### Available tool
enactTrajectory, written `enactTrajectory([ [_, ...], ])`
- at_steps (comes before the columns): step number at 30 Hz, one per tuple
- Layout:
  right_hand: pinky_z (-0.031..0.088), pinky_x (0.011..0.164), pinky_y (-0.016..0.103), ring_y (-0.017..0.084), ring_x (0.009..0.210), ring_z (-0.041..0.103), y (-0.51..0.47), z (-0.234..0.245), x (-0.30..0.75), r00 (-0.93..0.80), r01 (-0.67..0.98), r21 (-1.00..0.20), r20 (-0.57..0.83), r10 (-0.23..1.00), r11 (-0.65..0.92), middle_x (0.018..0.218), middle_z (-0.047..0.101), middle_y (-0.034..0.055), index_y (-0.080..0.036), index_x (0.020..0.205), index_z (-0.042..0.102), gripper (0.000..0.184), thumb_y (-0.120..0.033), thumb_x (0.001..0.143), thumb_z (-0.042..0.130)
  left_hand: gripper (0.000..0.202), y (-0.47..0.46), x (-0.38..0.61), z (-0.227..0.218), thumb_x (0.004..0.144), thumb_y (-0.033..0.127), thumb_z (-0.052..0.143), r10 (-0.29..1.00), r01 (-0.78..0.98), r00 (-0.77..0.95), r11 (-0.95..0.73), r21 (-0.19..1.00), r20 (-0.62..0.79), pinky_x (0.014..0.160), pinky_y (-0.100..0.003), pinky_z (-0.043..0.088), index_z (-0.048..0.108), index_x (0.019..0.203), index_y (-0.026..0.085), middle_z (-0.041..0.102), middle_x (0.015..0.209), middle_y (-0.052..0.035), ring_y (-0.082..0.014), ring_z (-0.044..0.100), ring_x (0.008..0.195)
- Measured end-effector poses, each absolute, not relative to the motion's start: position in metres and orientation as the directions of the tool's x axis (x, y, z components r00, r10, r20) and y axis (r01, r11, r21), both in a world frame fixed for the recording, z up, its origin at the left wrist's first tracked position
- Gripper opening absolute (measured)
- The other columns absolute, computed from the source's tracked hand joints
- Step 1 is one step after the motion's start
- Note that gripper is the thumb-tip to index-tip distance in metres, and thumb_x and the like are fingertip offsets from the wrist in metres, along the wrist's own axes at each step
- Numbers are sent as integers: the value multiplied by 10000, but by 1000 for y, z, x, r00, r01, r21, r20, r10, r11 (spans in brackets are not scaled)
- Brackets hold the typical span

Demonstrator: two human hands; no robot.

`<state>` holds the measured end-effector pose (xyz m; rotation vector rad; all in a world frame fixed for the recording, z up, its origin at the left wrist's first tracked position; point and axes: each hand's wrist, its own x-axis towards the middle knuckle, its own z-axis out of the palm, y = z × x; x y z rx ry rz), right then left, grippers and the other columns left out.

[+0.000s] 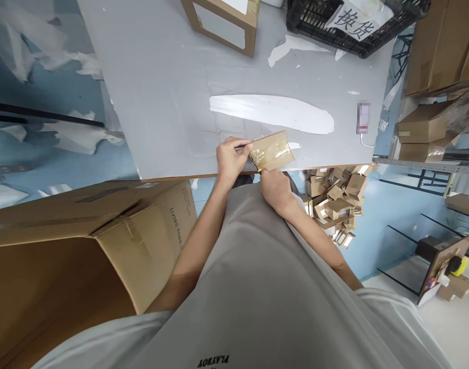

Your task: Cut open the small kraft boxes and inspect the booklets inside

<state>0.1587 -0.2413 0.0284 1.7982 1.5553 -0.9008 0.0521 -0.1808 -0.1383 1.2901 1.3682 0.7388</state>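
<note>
A small flat cardboard box [271, 150] with shiny clear tape across it lies tilted at the table's near edge. My left hand [232, 158] pinches its left end between thumb and fingers. Close below the box, my right hand [276, 188] is closed in a fist. A small yellow tool [259, 169] pokes out of that fist at the box's lower left corner; most of it is hidden by the fingers, so its exact kind is unclear.
On the grey table [161, 102] lie a long white paper strip [272, 111], a cardboard box [224, 25], a black crate [349, 31] and a phone-like device [363, 118] with a cable. A large open carton [153, 230] stands at left. Small boxes [336, 200] are heaped on the floor.
</note>
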Motion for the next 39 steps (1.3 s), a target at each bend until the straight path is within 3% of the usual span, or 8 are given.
enactTrajectory([
  [3, 642, 1012, 368, 307, 1268, 819, -248, 32, 164, 110, 981, -9, -795, 596, -193, 1396, 808, 244, -139, 1457, 734, 456, -100, 1169, 383, 226, -181, 50, -138, 973, 297, 747, 953, 296, 161, 202, 933, -258, 992, -395, 726, 897, 1102, 186, 855, 1174, -85, -247, 828, 1067],
  [8, 599, 957, 371, 340, 1148, 835, -265, 41, 211, 224, 931, -53, -700, 678, -362, 1262, 869, 178, -209, 1521, 692, 412, -355, 1222, 449, 258, -181, 45, -132, 1020, 336, 715, 955, 358, 204, 130, 925, -214, 1047, -424, 699, 871, 1183, 211, 837, 1195, -86, -258, 808, 1126],
  [11, 568, 946, 358, 348, 1142, 831, -270, 32, 252, 364, 870, -67, -582, 727, -489, 1255, 871, 179, -198, 1482, 702, 415, -362, 1225, 420, 247, -186, 55, -117, 1057, 338, 697, 971, 445, 224, -20, 895, -89, 1184, -490, 625, 847, 1237, 260, 811, 1288, -94, -292, 758, 1263],
  [14, 560, 944, 357, 354, 1130, 829, -273, 15, 285, 420, 834, -104, -517, 746, -542, 1249, 870, 184, -185, 1465, 704, 402, -353, 1219, 434, 255, -192, 77, -102, 1096, 354, 665, 932, 481, 363, -195, 855, 9, 1315, -567, 507, 816, 1295, 299, 763, 1448, -95, -333, 654, 1467],
  [17, 555, 952, 357, 351, 1136, 820, -274, 0, 300, 377, 829, -188, -506, 775, -526, 1246, 866, 174, -189, 1450, 709, 390, -356, 1215, 445, 275, -196, 101, -98, 1116, 393, 625, 841, 468, 540, -327, 821, 27, 1383, -661, 391, 801, 1310, 306, 703, 1577, -97, -377, 501, 1651],
  [20, 544, 989, 351, 335, 1175, 798, -273, -9, 304, 271, 845, -287, -500, 823, -452, 1289, 843, 171, -183, 1429, 720, 379, -320, 1205, 448, 308, -196, 113, -106, 1136, 422, 566, 786, 471, 618, -390, 791, 20, 1416, -716, 303, 801, 1296, 305, 664, 1640, -101, -388, 441, 1706],
  [28, 524, 1046, 331, 295, 1231, 760, -252, -16, 304, 87, 880, -342, -567, 819, -330, 1385, 791, 148, -193, 1525, 676, 420, -277, 1206, 416, 310, -197, 111, -119, 1097, 541, 631, 816, 477, 578, -320, 819, -18, 1440, -748, 207, 824, 1215, 329, 700, 1597, -94, -409, 448, 1705],
  [39, 514, 1080, 315, 261, 1274, 767, -233, 4, 291, 105, 885, -270, -677, 728, -379, 1418, 805, 152, -183, 1494, 661, 386, -245, 1224, 392, 269, -197, 112, -118, 1076, 516, 641, 838, 518, 543, -279, 809, -59, 1425, -747, 234, 836, 1131, 340, 748, 1535, -82, -395, 495, 1674],
])
